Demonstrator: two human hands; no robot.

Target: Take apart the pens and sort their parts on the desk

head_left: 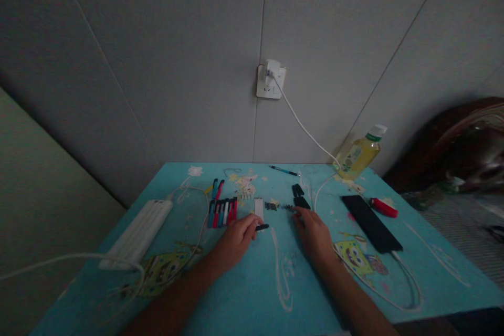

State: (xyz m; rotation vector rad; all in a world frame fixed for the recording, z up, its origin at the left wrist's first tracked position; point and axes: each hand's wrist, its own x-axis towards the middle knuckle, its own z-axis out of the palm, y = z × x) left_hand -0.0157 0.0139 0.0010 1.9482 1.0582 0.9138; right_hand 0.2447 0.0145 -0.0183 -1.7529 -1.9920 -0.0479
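My left hand (241, 232) is closed around a short black pen part (262, 227), whose tip sticks out to the right of the fingers. Just above that hand lie thin white pen refills (259, 206) side by side. My right hand (314, 230) rests palm down, thumb and forefinger slightly apart, at a row of tiny dark pieces (289, 207). Another cluster of small dark pieces (271, 206) lies between the hands. To the left, blue, red and white pen barrels (222, 212) are lined up. Black clip-like parts (300, 197) sit beyond my right hand.
A white power strip (137, 233) lies on the left of the blue table (252, 294). On the right are a black phone (371, 223) with a cable, a red object (384, 207) and a bottle of yellow liquid (361, 155). A pen (284, 170) lies near the wall.
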